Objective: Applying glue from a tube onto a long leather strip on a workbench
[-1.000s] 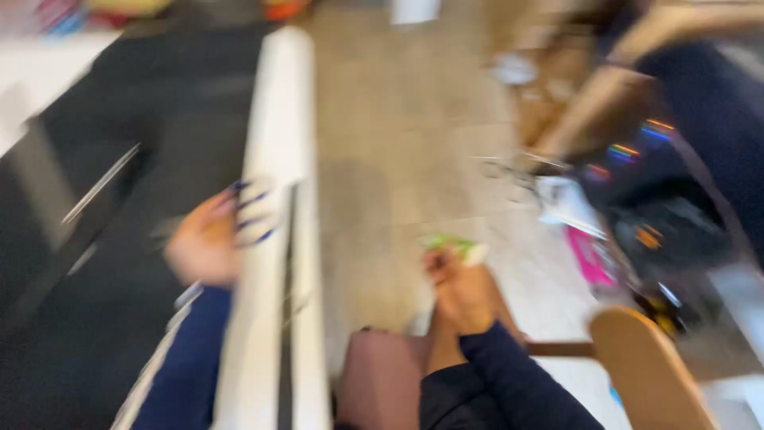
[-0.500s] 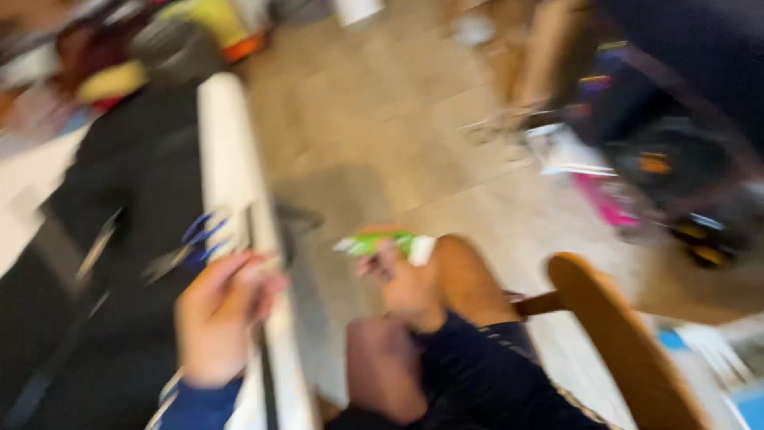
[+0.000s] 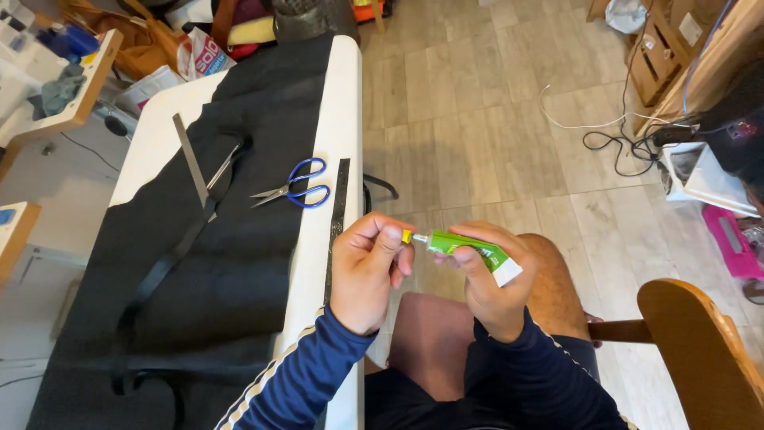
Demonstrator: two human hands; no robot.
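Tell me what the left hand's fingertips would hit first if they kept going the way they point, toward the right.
The left hand pinches at the yellow nozzle of the green glue tube, held by the right hand. Pushed on, it would probably meet the tube body at once.

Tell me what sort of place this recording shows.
Probably a home sewing or craft workspace: a white table draped with black fabric, blue-handled scissors and a metal ruler on it, and a green glue tube held in both hands.

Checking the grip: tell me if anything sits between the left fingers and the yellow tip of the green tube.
Nothing visible. The left hand pinches the yellow tip of the green tube directly; the right hand holds the tube's body.
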